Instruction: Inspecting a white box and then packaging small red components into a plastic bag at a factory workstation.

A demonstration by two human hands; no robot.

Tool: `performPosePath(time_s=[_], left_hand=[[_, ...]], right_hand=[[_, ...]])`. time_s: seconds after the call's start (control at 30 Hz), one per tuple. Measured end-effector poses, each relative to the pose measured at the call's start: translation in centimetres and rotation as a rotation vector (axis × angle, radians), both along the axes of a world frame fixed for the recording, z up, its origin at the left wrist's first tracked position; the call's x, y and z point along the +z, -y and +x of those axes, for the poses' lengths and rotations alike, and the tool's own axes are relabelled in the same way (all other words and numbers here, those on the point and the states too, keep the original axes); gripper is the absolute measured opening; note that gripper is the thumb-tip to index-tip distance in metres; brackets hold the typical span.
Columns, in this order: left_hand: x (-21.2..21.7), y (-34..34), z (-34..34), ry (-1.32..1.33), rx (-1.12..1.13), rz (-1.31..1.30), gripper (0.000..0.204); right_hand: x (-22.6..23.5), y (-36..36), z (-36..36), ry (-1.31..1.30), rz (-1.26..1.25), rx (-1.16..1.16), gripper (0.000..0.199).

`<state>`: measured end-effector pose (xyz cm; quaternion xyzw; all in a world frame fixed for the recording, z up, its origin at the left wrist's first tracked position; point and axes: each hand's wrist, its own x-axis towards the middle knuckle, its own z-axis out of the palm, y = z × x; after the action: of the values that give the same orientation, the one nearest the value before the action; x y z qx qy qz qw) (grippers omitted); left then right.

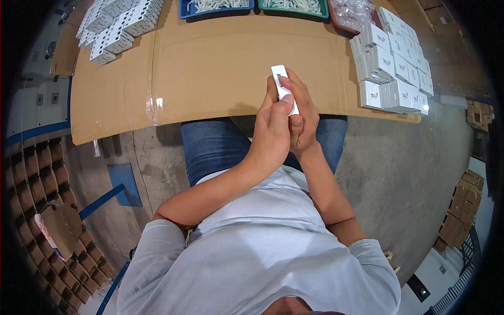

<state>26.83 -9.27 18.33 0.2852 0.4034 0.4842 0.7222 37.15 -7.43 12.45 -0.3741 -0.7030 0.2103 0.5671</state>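
Observation:
Both my hands hold a slim white box (pixel 283 86) with small dark print, just above the table's near edge. My left hand (pixel 273 121) is closed along its left side, thumb pressed on its face. From the right, my right hand (pixel 305 107) wraps round it, with fingers over its upper part and the thumb low. The box tilts, its top end pointing away from me. Its lower end and back are partly hidden by the hands.
Cardboard covers the table (pixel 210 68). White boxes (pixel 404 68) are stacked at the right, and white blocks with dark squares (pixel 123 29) at the left. Along the far edge stand a blue tray (pixel 215 14) and a green tray (pixel 294 14) of small white pieces, beside clear plastic bags (pixel 352 14).

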Motion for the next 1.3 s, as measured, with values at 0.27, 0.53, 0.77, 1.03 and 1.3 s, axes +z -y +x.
performPosePath(time_s=[0.27,0.53,0.77,1.03,1.3], left_hand=[[0.0,-0.1,0.2,-0.036,-0.010,0.056,0.058],[-0.6,-0.2,0.3,0.040,0.020,0.055,0.047],[0.1,-1.2,-1.0,-0.052,-0.093,0.160,0.056],[-2.9,-2.1,-3.5,-0.646,0.045,0.824,0.097],[-4.4,-2.9,-3.6,-0.630,-0.032,0.811,0.098]], right_hand=[[0.0,0.0,0.1,-0.023,-0.033,-0.007,0.059],[0.0,-0.1,0.1,-0.024,-0.038,-0.003,0.061],[1.0,-0.4,0.3,-0.049,-0.035,-0.038,0.071],[2.6,0.9,0.1,-0.482,-0.442,0.164,0.072],[2.9,0.6,0.0,-0.444,-0.554,0.225,0.060]])
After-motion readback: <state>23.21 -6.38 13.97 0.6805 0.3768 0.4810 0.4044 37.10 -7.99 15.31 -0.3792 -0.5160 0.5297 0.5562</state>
